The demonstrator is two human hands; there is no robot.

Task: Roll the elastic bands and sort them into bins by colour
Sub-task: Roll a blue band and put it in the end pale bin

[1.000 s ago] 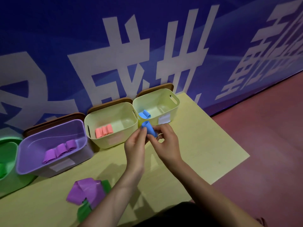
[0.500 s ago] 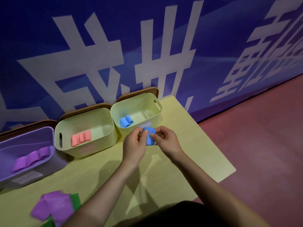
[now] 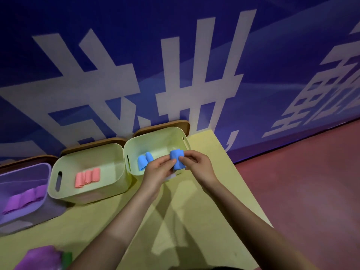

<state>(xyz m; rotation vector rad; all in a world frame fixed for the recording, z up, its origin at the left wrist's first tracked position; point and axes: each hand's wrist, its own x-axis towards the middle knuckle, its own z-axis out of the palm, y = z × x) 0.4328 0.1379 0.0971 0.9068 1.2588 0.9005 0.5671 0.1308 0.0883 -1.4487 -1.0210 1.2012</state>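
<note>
Blue rolled band [image 3: 176,160] is pinched between left hand [image 3: 157,170] and right hand [image 3: 196,166], both grips grasping it so the roll stays tight, above the desk [image 3: 204,211] at the 5 o'clock rim of the bin [image 3: 155,141] holding 2 blue rolls [image 3: 145,160].

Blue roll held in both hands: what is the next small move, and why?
Probably lower the blue roll into the right-hand bin and release. Both hands pinch it over that bin's front rim, and blue rolls already lie inside.

hands [image 3: 180,168] pinching blue roll [image 3: 176,159], bins [image 3: 87,193]
</note>
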